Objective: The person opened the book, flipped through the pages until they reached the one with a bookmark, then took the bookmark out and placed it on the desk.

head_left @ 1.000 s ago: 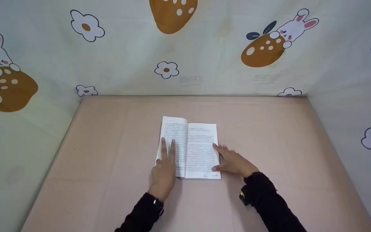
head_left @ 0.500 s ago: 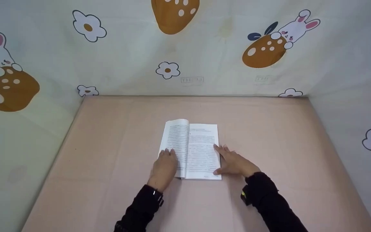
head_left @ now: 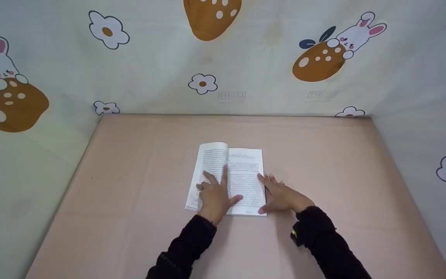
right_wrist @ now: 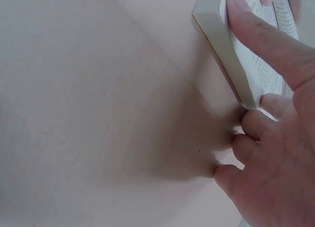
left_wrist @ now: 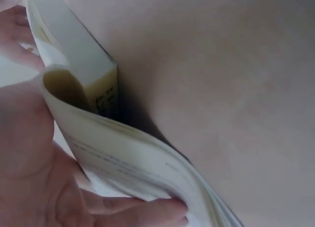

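Page-flattening looks underway: open white paperback book (head_left: 229, 178) lies mid-frame on the pink table (head_left: 323, 155). Left hand (head_left: 215, 195) presses it with straight fingers; right hand (head_left: 283, 195) steadies its edge, fingers relaxed.

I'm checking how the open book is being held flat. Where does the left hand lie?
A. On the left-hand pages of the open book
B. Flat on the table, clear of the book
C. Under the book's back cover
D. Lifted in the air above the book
A: in the head view the left hand rests with spread fingers on the left pages of the open book, while the right hand steadies its right edge.
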{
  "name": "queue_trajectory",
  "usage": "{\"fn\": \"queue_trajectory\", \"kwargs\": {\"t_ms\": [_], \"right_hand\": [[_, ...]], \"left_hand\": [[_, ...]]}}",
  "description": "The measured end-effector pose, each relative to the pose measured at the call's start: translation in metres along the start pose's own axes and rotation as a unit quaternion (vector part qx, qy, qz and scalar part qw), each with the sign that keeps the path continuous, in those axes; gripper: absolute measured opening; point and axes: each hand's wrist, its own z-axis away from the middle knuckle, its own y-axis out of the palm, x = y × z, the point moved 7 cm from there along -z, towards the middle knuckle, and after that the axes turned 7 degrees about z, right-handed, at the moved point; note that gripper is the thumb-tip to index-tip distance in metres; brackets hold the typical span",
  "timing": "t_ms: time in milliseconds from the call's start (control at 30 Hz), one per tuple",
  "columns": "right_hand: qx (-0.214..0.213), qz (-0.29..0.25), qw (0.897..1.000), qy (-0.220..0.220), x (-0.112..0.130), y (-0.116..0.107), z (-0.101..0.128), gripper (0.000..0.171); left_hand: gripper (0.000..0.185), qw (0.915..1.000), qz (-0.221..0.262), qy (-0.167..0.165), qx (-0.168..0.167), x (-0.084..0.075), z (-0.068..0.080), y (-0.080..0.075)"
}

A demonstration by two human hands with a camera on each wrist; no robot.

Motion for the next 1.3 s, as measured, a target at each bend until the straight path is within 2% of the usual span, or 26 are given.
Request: {"fn": "queue_trajectory", "kwargs": {"t_ms": [200, 600, 767, 933, 1133, 1300], "right_hand": [[-0.003, 0.006, 1.0, -0.008, 0.0, 0.0, 0.001, 0.106], [-0.015, 0.001, 1.0, -0.015, -0.001, -0.002, 0.0, 0.106], [-0.013, 0.005, 1.0, -0.004, -0.002, -0.002, 0.001, 0.107], [-0.019, 0.004, 1.0, 0.003, -0.002, -0.002, -0.001, 0.104], [-0.038, 0.0, 0.999, 0.005, 0.0, -0.003, -0.002, 0.1], [-0.055, 0.005, 0.998, 0.006, 0.002, -0.004, -0.002, 0.096]], "left_hand": [[0.095, 0.9989, -0.019, 0.015, 0.041, -0.006, 0.003, 0.003], [0.093, 0.9981, -0.006, 0.02, 0.057, -0.006, 0.003, 0.003], [0.092, 0.9986, 0.004, 0.026, 0.045, -0.006, 0.005, 0.0], [0.094, 0.9979, 0.023, 0.04, 0.044, -0.005, 0.008, -0.004], [0.105, 0.9925, 0.068, 0.071, 0.072, -0.002, 0.013, -0.007], [0.109, 0.9896, 0.063, 0.097, 0.086, -0.001, 0.015, -0.007]]}}
